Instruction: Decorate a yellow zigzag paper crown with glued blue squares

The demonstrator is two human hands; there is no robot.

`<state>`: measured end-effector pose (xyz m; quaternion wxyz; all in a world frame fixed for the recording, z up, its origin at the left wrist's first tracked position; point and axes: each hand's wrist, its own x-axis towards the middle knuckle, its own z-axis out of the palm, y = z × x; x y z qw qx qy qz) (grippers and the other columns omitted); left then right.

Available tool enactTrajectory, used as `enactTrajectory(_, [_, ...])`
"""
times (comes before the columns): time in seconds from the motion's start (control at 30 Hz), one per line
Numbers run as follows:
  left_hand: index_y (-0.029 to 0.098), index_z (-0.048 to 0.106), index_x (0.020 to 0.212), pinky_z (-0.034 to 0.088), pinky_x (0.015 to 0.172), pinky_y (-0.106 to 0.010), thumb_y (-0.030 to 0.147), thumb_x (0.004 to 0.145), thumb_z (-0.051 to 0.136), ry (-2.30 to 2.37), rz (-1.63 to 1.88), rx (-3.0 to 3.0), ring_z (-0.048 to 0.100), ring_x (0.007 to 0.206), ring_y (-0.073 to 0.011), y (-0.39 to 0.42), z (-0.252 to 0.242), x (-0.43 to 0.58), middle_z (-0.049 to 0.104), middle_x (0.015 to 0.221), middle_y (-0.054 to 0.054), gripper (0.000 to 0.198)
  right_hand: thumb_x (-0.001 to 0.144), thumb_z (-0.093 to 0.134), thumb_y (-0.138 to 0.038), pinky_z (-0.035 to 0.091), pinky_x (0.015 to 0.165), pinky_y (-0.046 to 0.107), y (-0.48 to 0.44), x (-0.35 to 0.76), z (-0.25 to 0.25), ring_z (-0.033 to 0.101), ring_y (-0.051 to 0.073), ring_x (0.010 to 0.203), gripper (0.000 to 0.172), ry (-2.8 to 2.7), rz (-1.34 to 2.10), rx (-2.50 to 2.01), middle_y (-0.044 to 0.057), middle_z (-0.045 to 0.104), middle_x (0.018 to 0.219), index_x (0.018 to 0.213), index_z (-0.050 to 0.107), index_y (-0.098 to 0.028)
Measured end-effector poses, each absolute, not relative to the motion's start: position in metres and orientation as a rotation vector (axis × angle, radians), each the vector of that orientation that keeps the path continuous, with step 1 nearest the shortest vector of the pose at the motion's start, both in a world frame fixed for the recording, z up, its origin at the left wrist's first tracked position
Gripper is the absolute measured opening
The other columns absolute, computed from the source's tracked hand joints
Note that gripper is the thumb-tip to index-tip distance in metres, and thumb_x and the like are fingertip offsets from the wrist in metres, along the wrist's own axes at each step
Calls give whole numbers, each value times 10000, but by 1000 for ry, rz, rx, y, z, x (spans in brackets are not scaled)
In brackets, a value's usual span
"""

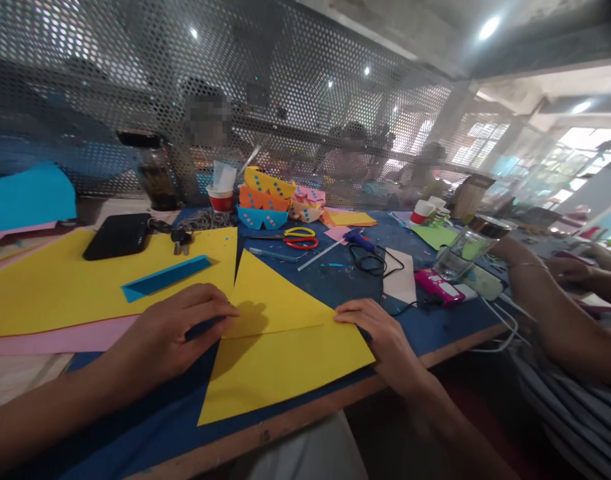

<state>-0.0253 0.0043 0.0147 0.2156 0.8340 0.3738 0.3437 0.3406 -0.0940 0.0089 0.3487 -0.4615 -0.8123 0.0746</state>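
A piece of yellow paper [285, 370] lies in front of me at the table's front edge, with a crease or fold line running across its middle. My left hand [178, 327] pinches its left edge between thumb and fingers. At the right edge, my right hand [380, 330] grips the paper with the fingers on top; its thumb is mostly hidden. Left of this piece, a folded blue paper strip [166, 278] rests on a larger yellow sheet [40, 293]. Beyond the paper are scissors [300, 237] with red and yellow handles.
Paper glasses-like shapes [265, 198] stand near the perforated screen [295, 87]. A black phone [118, 236] and keys [181, 239] lie left. A blue glue gun [360, 241] with its cord, a pink device [440, 288] and a glass jar [462, 250] are right, beside another person's arm [550, 300].
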Motion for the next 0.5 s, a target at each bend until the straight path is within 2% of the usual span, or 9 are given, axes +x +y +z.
enactTrajectory(0.13, [357,835,1090,595,908,-366,290,936,640,843,875,2492,749,1021,-277,3,7,-30,811,1099,-54,257,852,523,55,556,953,436,-93,344,5,668,261,1143,503,-2115,206,-1206,93,725,1226,1198,721,-252])
enactTrajectory(0.3, [400,829,1093,615,874,-405,280,941,617,854,753,2473,760,1002,-300,0,8,-39,825,1089,-50,288,844,554,32,554,880,422,-93,344,2,689,265,1042,471,-2112,205,-1244,76,742,1133,1164,724,-269])
enactTrajectory(0.5, [454,804,1147,599,905,-381,212,930,640,776,809,2544,758,1029,-275,-9,9,-34,827,1122,-6,364,853,563,9,530,897,423,-95,350,-6,678,267,1063,442,-2096,236,-1286,46,744,1138,1140,671,-309])
